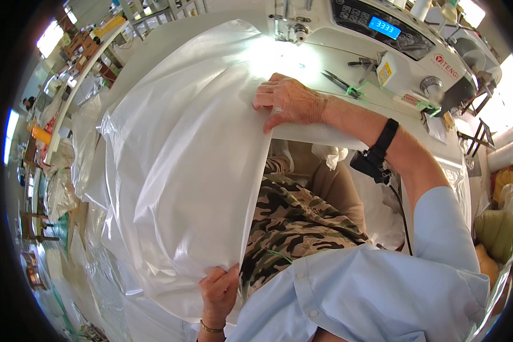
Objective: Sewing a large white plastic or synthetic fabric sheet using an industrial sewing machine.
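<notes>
A large, glossy white plastic sheet (pixel 176 171) spreads over the sewing table and hangs down toward my lap, wrinkled on its left side. Its right edge runs from near the needle area down to my waist. With curled fingers and thumb, my right hand (pixel 293 101) grips the upper part of this edge, just below the lit sewing spot. Lower down, close to my body, my left hand (pixel 218 289) is closed on the same edge. Above the sheet is the sewing machine (pixel 404 43), with a lit blue display and its needle area (pixel 296 31).
Black thread snips (pixel 339 81) lie on the table right of my right hand, near green thread. A strapped black device (pixel 373 162) with a cable sits on my right wrist. More clear plastic sheeting (pixel 88 148) hangs at the left. Rolls (pixel 507 151) stand at the far right.
</notes>
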### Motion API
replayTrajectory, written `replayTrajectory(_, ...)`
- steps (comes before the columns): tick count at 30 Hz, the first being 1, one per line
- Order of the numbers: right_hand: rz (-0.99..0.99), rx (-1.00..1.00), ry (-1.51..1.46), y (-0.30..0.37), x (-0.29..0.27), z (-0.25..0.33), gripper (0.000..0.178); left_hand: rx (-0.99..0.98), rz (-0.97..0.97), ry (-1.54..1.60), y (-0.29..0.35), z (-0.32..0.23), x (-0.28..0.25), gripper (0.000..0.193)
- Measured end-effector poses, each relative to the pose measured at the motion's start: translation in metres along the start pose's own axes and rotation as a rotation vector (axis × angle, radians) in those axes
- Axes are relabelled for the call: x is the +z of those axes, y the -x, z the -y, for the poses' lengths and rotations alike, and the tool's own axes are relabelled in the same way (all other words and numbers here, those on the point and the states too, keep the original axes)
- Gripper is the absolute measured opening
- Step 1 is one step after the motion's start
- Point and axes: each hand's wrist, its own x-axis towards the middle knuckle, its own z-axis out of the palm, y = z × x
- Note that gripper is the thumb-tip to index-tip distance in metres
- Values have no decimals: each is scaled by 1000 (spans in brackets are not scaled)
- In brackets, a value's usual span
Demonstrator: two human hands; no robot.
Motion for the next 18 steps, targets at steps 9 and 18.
replayTrajectory(9,2,16,146,3,-7,-32,50,282,247,-236,-15,-10,11,35)
replayTrajectory(18,-53,4,240,0,-8,-39,49,331,240,-167,-15,-6,16,34)
